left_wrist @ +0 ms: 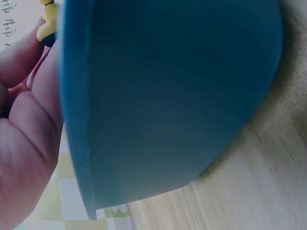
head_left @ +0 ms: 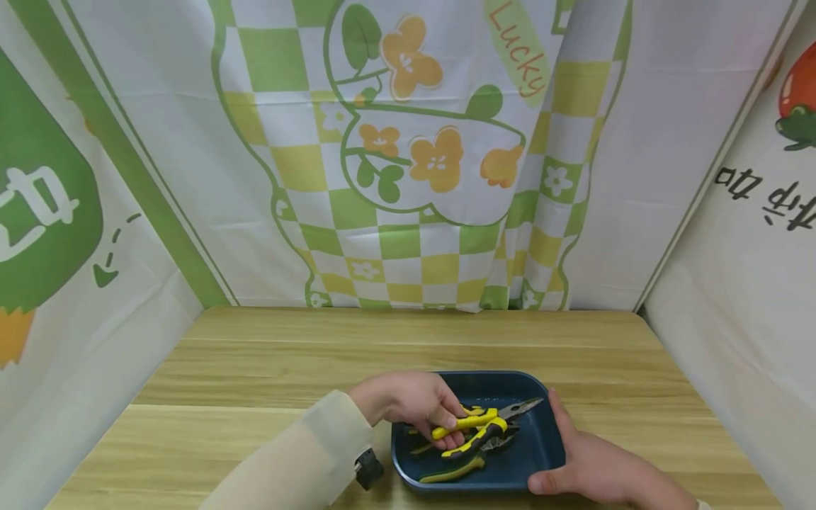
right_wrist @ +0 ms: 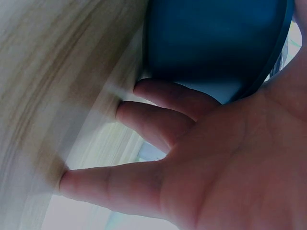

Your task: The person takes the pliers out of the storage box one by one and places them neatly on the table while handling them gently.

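My left hand (head_left: pixel 428 407) reaches over a dark blue tray (head_left: pixel 532 464) and grips long-nose pliers (head_left: pixel 491 416) by a yellow and black handle. The pliers' metal nose points to the tray's far right. Beneath them lie more pliers, one showing a curved yellow-green handle (head_left: pixel 452 472); the pile is partly hidden by the hand. At the tray's right end my right hand (head_left: pixel 589 460) touches the outer side, thumb toward the near corner. In the right wrist view its fingers (right_wrist: pixel 148 117) are extended, with fingertips down at the tabletop beside the tray.
The tray stands on a light wood-grain table (head_left: pixel 268 368). A printed curtain (head_left: pixel 414 248) with green and yellow checks hangs behind the table's far edge. White printed cloth walls (head_left: pixel 727 304) close off both sides. A small black device (head_left: pixel 368 469) sits at the left wrist.
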### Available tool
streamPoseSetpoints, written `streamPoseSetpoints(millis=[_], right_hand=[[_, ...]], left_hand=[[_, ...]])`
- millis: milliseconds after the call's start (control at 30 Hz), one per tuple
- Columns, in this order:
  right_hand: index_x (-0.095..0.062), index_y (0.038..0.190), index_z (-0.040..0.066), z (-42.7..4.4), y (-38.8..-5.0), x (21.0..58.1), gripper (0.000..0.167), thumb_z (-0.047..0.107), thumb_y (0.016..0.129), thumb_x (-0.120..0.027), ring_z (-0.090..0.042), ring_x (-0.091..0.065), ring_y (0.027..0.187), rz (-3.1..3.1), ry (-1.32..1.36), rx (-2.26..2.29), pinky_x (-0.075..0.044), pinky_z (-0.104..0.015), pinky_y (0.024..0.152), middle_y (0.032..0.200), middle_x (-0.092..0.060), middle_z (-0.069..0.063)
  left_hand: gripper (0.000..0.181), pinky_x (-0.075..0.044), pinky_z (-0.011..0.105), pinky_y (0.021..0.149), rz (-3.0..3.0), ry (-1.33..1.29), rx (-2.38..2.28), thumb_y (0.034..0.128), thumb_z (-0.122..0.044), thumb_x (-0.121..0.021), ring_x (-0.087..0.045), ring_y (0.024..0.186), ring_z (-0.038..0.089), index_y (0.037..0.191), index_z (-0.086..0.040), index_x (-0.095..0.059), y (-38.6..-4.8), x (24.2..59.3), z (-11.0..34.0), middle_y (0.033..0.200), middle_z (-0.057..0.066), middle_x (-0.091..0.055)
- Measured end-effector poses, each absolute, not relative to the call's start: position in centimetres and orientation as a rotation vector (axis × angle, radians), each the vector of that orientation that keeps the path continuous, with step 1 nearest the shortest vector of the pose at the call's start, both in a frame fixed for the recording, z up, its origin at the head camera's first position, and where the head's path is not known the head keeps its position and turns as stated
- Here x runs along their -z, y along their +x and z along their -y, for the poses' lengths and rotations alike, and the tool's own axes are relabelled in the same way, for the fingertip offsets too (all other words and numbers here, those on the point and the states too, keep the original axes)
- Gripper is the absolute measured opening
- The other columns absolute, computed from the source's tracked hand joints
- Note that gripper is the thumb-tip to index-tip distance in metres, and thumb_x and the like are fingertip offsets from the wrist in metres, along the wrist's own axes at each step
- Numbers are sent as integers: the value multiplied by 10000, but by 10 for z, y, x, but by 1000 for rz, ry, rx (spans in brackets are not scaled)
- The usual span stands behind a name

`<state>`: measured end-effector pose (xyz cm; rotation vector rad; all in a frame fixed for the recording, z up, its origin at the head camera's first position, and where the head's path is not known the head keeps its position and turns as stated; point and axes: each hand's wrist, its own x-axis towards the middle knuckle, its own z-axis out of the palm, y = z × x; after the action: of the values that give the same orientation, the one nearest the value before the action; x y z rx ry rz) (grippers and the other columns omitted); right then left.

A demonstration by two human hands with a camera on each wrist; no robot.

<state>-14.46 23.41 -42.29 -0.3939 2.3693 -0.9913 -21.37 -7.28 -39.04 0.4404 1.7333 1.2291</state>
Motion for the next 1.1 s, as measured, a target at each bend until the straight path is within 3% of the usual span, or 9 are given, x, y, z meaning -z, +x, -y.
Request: streamPoseSetpoints(millis=[233,433,567,800,1100], right_hand=[[298,1474,-21,-235,-145,424,1292,430,880,-756,-228,-638,821,-2373,-414,996,-510,-408,790,928,-696,-155],[287,1483,-13,-234,-145,425,1306,422,864,-778,-248,-613,890,-2381,-374,997,-473,-452,869,1002,-676,-191],[301,1477,-8,-234,-145,426,1303,409,871,-775,-244,-623,881,-2354,-365,1021,-469,-445,867,958,-687,-144],[318,1470,3,-235,-145,425,1293,422,886,-757,-230,-643,863,-2292,-343,1067,-468,-402,851,930,-694,-77],[324,1463,-5,-235,-146,426,1294,408,889,-759,-228,-639,873,-2285,-350,1073,-454,-392,870,939,-693,-73]], left_hand=[[216,-591,370,762,-1708,432,-1312,1012,33,-516,-685,805,208,1167,103,-649,-215,391,77,968,214,-710],[224,-589,375,773,-1702,414,-1394,1017,28,-505,-687,830,225,1172,114,-642,-213,392,81,971,206,-706],[223,-586,369,784,-1707,401,-1455,1021,26,-496,-682,841,224,1155,120,-648,-212,392,84,974,201,-701],[309,-575,387,822,-1712,316,-1584,1030,27,-477,-681,944,267,1307,152,-534,-211,393,90,1018,207,-689],[324,-561,397,858,-1723,231,-1743,1037,27,-457,-672,979,283,1331,142,-525,-213,395,100,1051,217,-676]])
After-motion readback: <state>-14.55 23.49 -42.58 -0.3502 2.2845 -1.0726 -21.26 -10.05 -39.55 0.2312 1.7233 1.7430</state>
